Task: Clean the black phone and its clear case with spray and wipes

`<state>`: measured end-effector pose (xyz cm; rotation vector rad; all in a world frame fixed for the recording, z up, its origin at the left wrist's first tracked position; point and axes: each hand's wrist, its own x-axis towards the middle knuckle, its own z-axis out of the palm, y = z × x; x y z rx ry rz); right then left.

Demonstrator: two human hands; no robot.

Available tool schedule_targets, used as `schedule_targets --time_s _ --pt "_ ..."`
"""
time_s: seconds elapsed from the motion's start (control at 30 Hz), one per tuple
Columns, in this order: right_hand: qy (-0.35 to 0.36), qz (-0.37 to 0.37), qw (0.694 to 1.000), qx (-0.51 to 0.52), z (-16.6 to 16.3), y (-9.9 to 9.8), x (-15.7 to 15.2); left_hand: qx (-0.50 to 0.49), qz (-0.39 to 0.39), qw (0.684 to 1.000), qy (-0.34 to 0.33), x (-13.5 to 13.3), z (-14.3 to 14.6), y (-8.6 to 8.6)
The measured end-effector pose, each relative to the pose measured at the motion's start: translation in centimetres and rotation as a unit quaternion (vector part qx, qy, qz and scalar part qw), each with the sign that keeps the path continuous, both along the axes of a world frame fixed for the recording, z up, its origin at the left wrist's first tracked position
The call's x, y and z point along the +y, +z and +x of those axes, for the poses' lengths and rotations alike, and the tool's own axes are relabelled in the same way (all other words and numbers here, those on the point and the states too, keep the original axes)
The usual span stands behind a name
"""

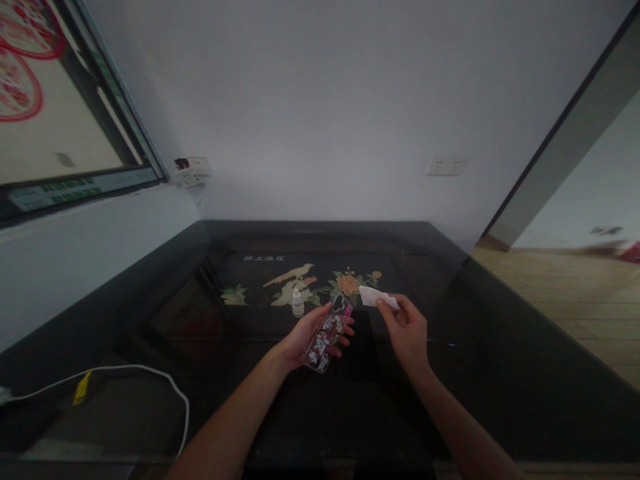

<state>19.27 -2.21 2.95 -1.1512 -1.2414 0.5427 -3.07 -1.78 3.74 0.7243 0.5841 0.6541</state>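
My left hand [305,340] is wrapped round a phone [330,332] in a patterned case with pink and white figures, held above the dark table. My right hand [407,330] pinches a small white wipe or folded tissue [373,297] just to the right of the phone's top end, not touching it. A small white dropper bottle [297,303] stands upright on the table just beyond my left hand.
The dark glass-topped table [475,373] has a painted bird and flower design [320,283]. A white cable [150,377] with a yellow tag lies at the front left. Wall sockets [193,170] sit at the back left, another socket [447,165] on the back wall. A doorway opens at right.
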Motion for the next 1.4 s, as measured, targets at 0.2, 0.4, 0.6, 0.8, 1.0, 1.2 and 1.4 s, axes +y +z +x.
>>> schedule_targets --time_s 0.2,0.4,0.6,0.8,1.0,1.2,1.4 --pt "0.051 0.079 0.988 -0.124 -0.3 0.3 -0.8 0.000 -0.003 1.000 -0.003 -0.4 0.3 -0.4" --pt "0.191 0.134 0.948 -0.214 -1.0 0.6 -1.6 -0.012 -0.011 0.999 0.049 -0.1 1.1 -1.4" --pt "0.331 0.173 0.898 -0.233 -2.1 1.3 -2.5 -0.005 -0.036 0.995 0.097 0.2 1.1 -1.8" --pt "0.468 0.006 0.873 -0.139 -2.4 1.5 -3.3 -0.040 -0.049 0.995 0.077 0.0 1.0 -1.0" --pt "0.469 -0.179 0.865 -0.017 -2.0 0.8 -3.0 -0.035 -0.054 0.995 0.081 -0.1 1.1 -0.6" --pt "0.191 -0.111 0.973 0.062 -1.3 0.3 -1.0 -0.023 -0.028 0.994 0.103 0.1 1.1 -0.5" --pt "0.038 -0.019 0.996 0.074 0.2 0.0 0.3 -0.017 -0.014 0.997 0.077 -0.1 0.9 -0.1"
